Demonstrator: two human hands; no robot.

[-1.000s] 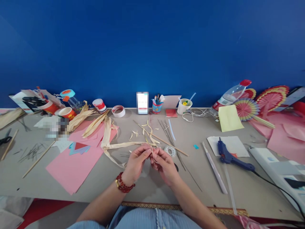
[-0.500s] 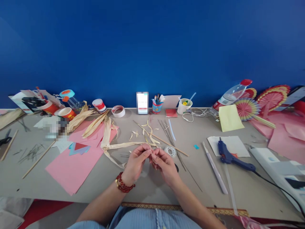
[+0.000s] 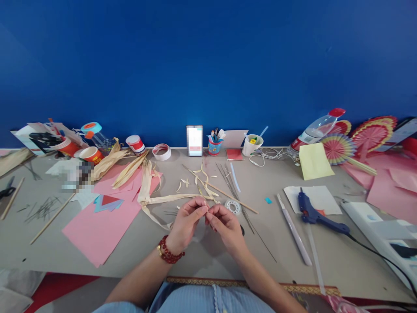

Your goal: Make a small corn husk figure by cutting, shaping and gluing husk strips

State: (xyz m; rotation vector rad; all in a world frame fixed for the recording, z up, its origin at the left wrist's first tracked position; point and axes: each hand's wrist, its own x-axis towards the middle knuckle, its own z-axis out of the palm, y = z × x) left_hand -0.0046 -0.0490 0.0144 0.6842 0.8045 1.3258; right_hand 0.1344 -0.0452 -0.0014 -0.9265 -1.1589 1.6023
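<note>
Tucked further from sight than before: pale strip (image 3: 207, 211), only sliver showing between your fingertips, above desk (image 3: 257, 248). Your left hand (image 3: 185, 222) and right hand (image 3: 227, 226) meet, each pinching it with thumb and forefinger; its shape too small to tell. Clear ring (image 3: 233, 207) lies just beyond right hand, husk strip (image 3: 172, 198) beyond left, glue gun (image 3: 317, 217) well apart, on your right.

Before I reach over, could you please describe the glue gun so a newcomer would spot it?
On the grey table, right of the right hand, lies a white sheet. The glue gun rests partly on it. Unlike the pale knife nearby, it is dark blue with a black cord.
</note>
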